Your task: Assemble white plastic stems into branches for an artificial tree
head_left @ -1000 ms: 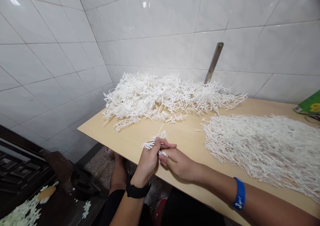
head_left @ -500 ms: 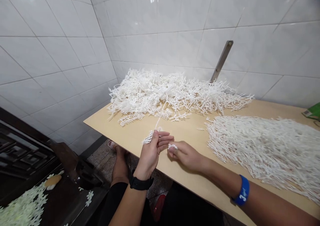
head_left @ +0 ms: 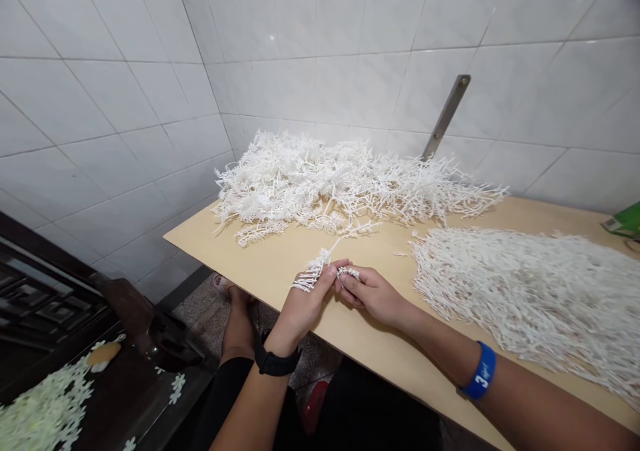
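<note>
My left hand [head_left: 313, 298] is closed on a white branched plastic sprig [head_left: 311, 271], whose comb-like prongs hang over the thumb side and whose thin stem points up toward the pile. Touching its fingertips, my right hand [head_left: 373, 294] pinches a small row of white prongs [head_left: 349, 274] between thumb and fingers. Whether the two white pieces are joined is hidden by the fingers. Behind the hands lies a tangled heap of white branched plastic sprigs [head_left: 320, 178]. To the right, many thin white strands [head_left: 525, 298] are spread in a flat pile.
The hands are over a light wooden table [head_left: 200, 234] against a tiled wall [head_left: 345, 91]. A metal bar [head_left: 447, 114] leans up behind the heap. A green packet [head_left: 623, 222] lies at the far right. Lower left, a dark wooden seat [head_left: 110, 398] holds pale plastic flowers [head_left: 47, 408].
My hands have come together, the left fingers closing from a spread pose to meet the right. The sprig in my left hand has tilted so its stem leans right.
</note>
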Demonstrator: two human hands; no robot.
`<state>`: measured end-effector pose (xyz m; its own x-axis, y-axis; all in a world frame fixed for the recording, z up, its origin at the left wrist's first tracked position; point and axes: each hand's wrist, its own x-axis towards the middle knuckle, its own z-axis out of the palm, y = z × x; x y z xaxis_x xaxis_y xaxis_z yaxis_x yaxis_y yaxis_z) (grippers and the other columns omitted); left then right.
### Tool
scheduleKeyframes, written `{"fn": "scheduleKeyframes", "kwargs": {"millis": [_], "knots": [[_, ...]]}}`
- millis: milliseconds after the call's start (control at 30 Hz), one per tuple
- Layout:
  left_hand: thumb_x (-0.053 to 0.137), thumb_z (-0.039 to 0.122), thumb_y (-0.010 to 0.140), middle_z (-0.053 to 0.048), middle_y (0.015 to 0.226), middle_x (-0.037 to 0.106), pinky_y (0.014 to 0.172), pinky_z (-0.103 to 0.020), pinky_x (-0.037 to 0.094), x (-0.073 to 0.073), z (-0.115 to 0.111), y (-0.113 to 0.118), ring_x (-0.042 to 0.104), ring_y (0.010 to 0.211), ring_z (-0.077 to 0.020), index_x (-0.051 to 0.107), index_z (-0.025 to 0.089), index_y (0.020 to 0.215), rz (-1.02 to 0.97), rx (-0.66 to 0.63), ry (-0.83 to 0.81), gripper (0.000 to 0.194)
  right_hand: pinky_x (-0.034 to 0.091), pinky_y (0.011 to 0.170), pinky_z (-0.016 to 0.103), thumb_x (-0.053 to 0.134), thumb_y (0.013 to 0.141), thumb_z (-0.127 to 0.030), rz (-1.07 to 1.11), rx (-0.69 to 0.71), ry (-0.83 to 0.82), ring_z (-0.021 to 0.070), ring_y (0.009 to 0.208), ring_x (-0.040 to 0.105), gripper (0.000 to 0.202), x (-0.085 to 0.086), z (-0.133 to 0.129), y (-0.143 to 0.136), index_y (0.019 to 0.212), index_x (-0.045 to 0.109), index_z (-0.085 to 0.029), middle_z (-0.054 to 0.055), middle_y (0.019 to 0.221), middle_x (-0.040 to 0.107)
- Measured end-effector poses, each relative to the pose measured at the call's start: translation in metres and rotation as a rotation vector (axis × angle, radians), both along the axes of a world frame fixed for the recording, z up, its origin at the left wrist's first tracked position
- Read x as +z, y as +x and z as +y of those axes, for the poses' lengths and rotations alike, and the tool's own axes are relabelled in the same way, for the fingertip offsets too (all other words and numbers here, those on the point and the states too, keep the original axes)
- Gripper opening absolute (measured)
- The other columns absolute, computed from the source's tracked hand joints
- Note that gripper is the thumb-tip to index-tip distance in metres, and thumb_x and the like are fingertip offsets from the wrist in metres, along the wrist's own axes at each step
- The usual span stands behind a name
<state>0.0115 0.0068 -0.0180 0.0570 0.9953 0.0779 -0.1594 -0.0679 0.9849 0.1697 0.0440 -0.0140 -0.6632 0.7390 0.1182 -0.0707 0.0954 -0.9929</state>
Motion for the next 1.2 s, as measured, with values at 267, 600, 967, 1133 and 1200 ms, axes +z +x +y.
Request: {"fn": "scheduleKeyframes", "kwargs": {"millis": [267,600,967,1133,1200], "knots": [[0.064,0.034,0.090,-0.009,0.110,0.075,0.104,-0.038,0.046,-0.007,0.002,0.003,0.067,0.108,-0.0245,0.075,0.019,0.103,0.067,0.119,0.096,0.023,0.023,0.049,0.027,0.054,0.091,-0.060,0.009,-0.115,-0.114,0.0085,0.046,0.031,0.046,0.006,0.000,-0.001,0.077,0.054,-0.017,-0.008,0.051,0.036],[0.069,0.030,0.085,-0.006,0.096,0.075,0.091,-0.034,0.051,0.000,0.001,0.008,0.068,0.093,-0.0214,0.075,0.018,0.093,-0.055,0.159,0.077,0.016,0.033,0.055,0.028,0.047,0.094,-0.061,-0.100,-0.182,0.071,0.0104,0.053,0.037,0.050,0.001,-0.001,0.001,0.067,0.049,-0.019,-0.004,0.057,0.044],[0.067,0.033,0.086,-0.004,0.095,0.073,0.091,-0.032,0.048,-0.003,0.002,0.007,0.067,0.094,-0.0197,0.071,0.019,0.086,-0.006,0.227,0.054,0.015,0.042,0.066,0.030,0.043,0.097,-0.046,-0.186,-0.360,0.209,0.0156,0.066,0.052,0.038,-0.003,0.008,0.007,0.077,0.060,-0.018,0.002,0.067,0.055],[0.068,0.029,0.084,-0.005,0.098,0.072,0.089,-0.030,0.049,-0.005,0.002,0.007,0.066,0.094,-0.0187,0.071,0.019,0.091,-0.002,0.259,0.045,0.012,0.045,0.094,0.040,0.043,0.079,-0.008,-0.371,-0.455,0.420,0.0224,0.098,0.061,0.038,-0.008,0.016,0.016,0.106,0.068,-0.018,0.008,0.099,0.069],[0.067,0.029,0.085,-0.006,0.104,0.072,0.092,-0.031,0.049,-0.007,0.003,0.006,0.067,0.099,-0.0195,0.071,0.019,0.097,-0.009,0.264,0.028,0.016,0.045,0.098,0.042,0.040,0.071,-0.002,-0.398,-0.480,0.434,0.0230,0.104,0.061,0.053,-0.011,0.018,0.018,0.114,0.067,-0.019,0.008,0.106,0.070]]}}
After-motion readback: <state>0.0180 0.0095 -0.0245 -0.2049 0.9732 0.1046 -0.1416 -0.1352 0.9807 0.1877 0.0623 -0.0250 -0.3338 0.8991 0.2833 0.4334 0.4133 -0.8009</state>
